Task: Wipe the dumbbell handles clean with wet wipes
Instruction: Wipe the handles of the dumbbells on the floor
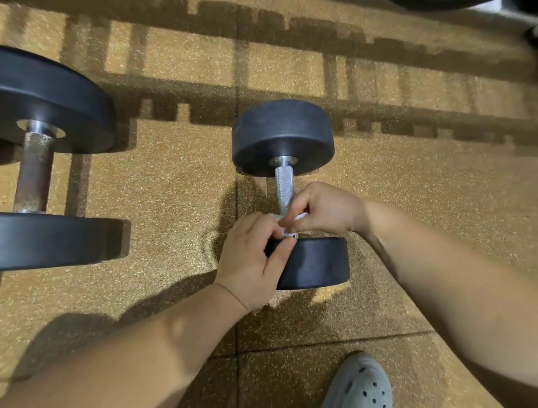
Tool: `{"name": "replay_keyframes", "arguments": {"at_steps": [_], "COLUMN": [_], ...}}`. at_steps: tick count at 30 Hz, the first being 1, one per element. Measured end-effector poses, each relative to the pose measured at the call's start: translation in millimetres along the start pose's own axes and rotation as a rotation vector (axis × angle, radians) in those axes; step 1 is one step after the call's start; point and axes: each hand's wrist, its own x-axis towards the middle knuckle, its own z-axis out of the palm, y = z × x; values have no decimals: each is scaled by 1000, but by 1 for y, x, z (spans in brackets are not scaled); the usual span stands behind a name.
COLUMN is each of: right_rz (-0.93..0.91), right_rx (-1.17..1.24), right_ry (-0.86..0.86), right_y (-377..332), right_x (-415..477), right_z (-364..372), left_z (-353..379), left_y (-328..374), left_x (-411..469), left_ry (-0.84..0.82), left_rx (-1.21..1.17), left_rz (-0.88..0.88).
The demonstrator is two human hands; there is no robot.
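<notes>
A small black dumbbell [283, 137] lies on the floor with its knurled metal handle [284, 186] pointing away from me. A white wet wipe [291, 225] sits at the near end of the handle, mostly hidden by fingers. My left hand [251, 256] pinches the wipe from the left, its thumb over the near weight head [316, 263]. My right hand [321, 209] pinches the wipe from the right, fingers curled against the handle.
A larger black dumbbell [43, 102] with a duller handle [33, 174] lies at the left on the speckled tan rubber floor [174, 189]. A grey perforated clog [359, 384] shows at the bottom edge. Dark equipment [436, 3] edges the top right.
</notes>
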Motion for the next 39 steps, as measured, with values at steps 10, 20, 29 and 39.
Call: {"name": "replay_keyframes", "arguments": {"at_steps": [10,20,29,39], "right_rz": [0,-6,1,54], "right_rx": [-107,-236,-287,-189], "right_ry": [630,585,222,498], "right_y": [5,-2,17,36], "right_x": [25,30,-4,-8], "right_z": [11,0,-5,-15], "left_z": [-1,-2,27,50], "left_y": [-5,-5,36,52], "left_x": [0,-2,10,17], "left_ry": [4,42,60,-59], "left_rx": [-15,-14,-106,161], "left_rz": [11,4,98,285]}}
